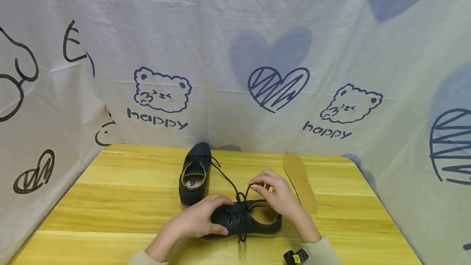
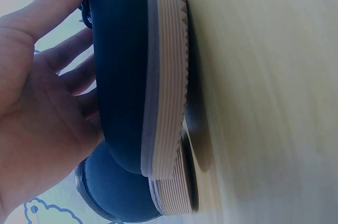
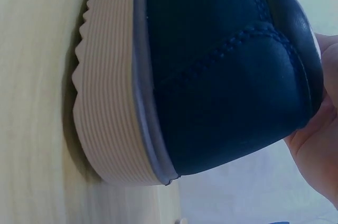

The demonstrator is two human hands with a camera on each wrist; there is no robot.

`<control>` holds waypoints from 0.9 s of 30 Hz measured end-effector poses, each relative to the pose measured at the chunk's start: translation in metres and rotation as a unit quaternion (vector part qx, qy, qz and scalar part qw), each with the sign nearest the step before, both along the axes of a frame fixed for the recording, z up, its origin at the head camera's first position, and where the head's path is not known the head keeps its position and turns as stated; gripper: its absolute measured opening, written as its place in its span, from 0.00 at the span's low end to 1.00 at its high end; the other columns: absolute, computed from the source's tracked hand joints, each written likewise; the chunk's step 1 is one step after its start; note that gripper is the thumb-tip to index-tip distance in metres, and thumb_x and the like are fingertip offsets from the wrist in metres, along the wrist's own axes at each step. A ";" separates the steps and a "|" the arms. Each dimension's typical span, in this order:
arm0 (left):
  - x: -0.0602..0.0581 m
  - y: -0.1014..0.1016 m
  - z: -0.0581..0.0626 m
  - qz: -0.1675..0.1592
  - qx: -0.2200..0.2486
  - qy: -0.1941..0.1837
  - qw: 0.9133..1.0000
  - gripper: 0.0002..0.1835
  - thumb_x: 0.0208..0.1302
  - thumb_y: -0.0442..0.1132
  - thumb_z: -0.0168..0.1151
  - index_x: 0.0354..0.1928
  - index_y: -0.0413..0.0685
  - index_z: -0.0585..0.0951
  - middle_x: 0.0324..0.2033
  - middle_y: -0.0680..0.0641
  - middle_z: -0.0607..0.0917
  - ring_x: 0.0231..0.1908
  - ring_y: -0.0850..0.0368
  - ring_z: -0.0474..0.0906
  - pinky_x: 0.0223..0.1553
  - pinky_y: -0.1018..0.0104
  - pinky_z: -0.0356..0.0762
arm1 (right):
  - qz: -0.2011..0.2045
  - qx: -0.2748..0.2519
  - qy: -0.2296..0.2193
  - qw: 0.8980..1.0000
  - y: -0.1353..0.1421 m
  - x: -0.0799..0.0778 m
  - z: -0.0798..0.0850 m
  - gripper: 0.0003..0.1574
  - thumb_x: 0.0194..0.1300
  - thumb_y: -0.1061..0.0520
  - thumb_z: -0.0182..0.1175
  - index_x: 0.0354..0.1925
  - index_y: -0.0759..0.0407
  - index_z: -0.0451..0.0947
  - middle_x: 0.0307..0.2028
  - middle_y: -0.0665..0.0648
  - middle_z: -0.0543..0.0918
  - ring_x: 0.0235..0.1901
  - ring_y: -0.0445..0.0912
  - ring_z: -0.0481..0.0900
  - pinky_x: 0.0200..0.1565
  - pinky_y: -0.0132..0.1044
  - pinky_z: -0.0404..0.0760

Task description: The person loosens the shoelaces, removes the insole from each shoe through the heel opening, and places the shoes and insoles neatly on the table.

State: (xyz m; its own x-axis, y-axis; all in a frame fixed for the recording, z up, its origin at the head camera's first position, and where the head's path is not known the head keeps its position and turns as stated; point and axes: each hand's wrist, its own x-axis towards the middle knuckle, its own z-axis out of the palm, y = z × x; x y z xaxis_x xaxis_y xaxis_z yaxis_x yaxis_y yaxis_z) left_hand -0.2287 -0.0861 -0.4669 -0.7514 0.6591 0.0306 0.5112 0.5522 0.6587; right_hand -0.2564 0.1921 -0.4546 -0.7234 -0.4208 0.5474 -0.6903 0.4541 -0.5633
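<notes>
A dark navy lace-up shoe [image 1: 257, 228] lies sideways on the table in the head view, its toe to the left. My left hand [image 1: 200, 218] grips it around the toe, thumb on the near side; the left wrist view shows the shoe [image 2: 121, 76] and its ribbed light sole close up. Above the opening, my right hand [image 1: 276, 195] pinches a black shoelace [image 1: 247, 193] between thumb and fingers, drawing it upward. A loop of lace hangs over the shoe's near side. The right wrist view shows mainly the heel [image 3: 227, 102], which hides most of that hand's fingers.
Behind and to the left stands a matching shoe [image 1: 193, 193], toe away from me, with a loose lace trailing right. A tan insole [image 1: 301, 185] lies at the right. A printed cloth [image 1: 220, 105] hangs behind the wooden table [image 1: 121, 199].
</notes>
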 end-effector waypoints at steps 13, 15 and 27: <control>-0.001 0.000 -0.001 -0.004 0.000 0.003 1.000 0.34 0.60 0.51 0.79 0.67 0.54 0.78 0.66 0.48 0.76 0.67 0.48 0.72 0.67 0.47 0.72 | -0.014 -0.017 0.026 0.999 0.002 -0.002 -0.001 0.10 0.68 0.65 0.68 0.44 0.52 0.89 0.41 0.45 0.85 0.34 0.38 0.78 0.34 0.32 0.79; -0.001 0.000 -0.001 -0.004 0.000 0.005 1.000 0.34 0.60 0.51 0.79 0.67 0.54 0.78 0.66 0.48 0.76 0.67 0.48 0.72 0.67 0.48 0.72 | -0.016 -0.017 0.026 0.999 0.003 -0.002 -0.001 0.10 0.69 0.65 0.68 0.44 0.52 0.89 0.41 0.44 0.85 0.35 0.38 0.78 0.34 0.32 0.79; 0.000 0.000 -0.001 0.000 -0.001 0.012 1.000 0.34 0.59 0.49 0.80 0.66 0.53 0.78 0.65 0.49 0.77 0.67 0.49 0.72 0.67 0.48 0.72 | -0.032 -0.040 0.048 0.998 0.010 -0.004 -0.001 0.11 0.69 0.66 0.67 0.44 0.52 0.89 0.40 0.47 0.85 0.35 0.40 0.79 0.34 0.33 0.78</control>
